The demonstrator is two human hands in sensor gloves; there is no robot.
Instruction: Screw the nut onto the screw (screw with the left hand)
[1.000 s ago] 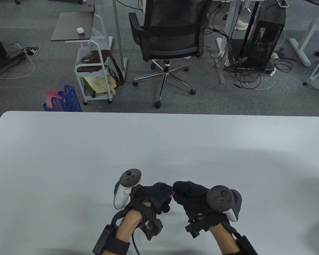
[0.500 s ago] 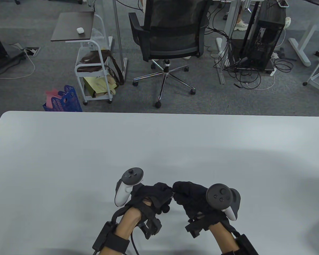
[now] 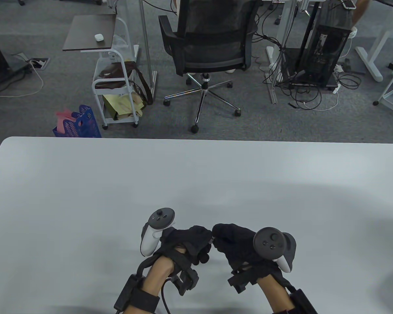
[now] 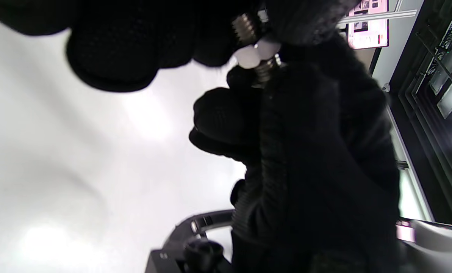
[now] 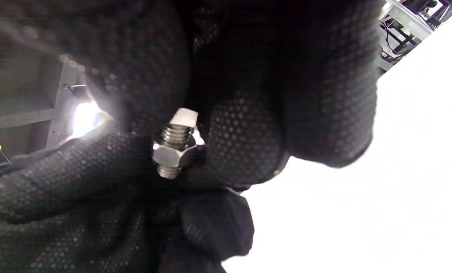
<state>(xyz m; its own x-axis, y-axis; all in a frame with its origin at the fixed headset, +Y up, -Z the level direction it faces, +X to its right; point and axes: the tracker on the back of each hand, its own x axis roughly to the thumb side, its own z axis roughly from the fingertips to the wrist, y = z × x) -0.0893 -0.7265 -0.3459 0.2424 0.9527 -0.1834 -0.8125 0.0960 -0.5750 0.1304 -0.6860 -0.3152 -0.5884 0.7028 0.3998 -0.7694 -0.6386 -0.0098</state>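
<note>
My two gloved hands meet fingertip to fingertip low over the white table (image 3: 118, 183), near its front edge. Between them is a small steel screw (image 5: 174, 135) with a hex nut (image 5: 171, 153) threaded on it; the screw's tip sticks out past the nut. My right hand (image 3: 218, 237) holds the screw by its head end (image 5: 183, 116). My left hand (image 3: 206, 238) pinches the nut, which shows bright in the left wrist view (image 4: 256, 53) with thread on both sides. In the table view only a glint of the screw (image 3: 212, 238) shows.
The table's far edge (image 3: 196, 140) runs across the middle of the view. Beyond it on the floor stand a black office chair (image 3: 209, 42), a white cart (image 3: 118, 85) and a blue basket (image 3: 80, 124).
The left hand's tracker has shifted slightly up and back down, a small turn of the wrist. Both hands stay together at the same spot on the screw and nut.
</note>
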